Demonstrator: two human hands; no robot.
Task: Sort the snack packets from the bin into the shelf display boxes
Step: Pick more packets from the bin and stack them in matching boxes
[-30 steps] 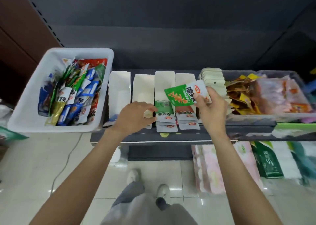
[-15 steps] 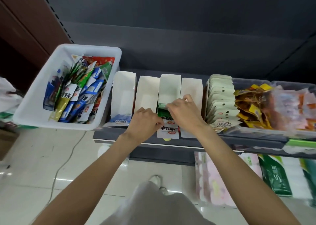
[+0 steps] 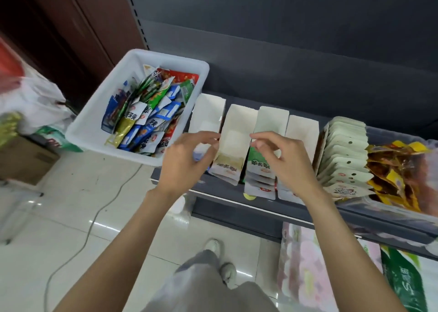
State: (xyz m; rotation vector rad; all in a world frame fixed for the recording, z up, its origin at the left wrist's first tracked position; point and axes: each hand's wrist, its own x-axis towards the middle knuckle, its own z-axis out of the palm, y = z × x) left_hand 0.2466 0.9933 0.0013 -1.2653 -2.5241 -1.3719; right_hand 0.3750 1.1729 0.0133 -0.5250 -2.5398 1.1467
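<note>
A white bin [image 3: 94, 122] at the left holds several mixed snack packets [image 3: 147, 117]. Several white display boxes [image 3: 239, 126] stand in a row on the dark shelf [image 3: 213, 190]. A green packet [image 3: 257, 160] lies in the third box on top of other packets. A beige packet [image 3: 227, 167] sits at the front of the second box. My left hand [image 3: 187, 160] hovers by the second box's left wall, with its fingers loosely bent and nothing in them. My right hand [image 3: 282, 160] hangs over the green packet with loosely curled fingers and holds nothing.
A row of white pouches [image 3: 346, 150] stands right of the boxes, beside a clear tub of yellow and brown packets [image 3: 398, 169]. Pink and green packs [image 3: 305, 276] fill the lower shelf. A cardboard box [image 3: 23, 162], bags and a cable [image 3: 94, 217] lie on the tiled floor.
My right hand carried the green packet down into the third box and let go of it. Both hands have lifted slightly apart. My view has swung left.
</note>
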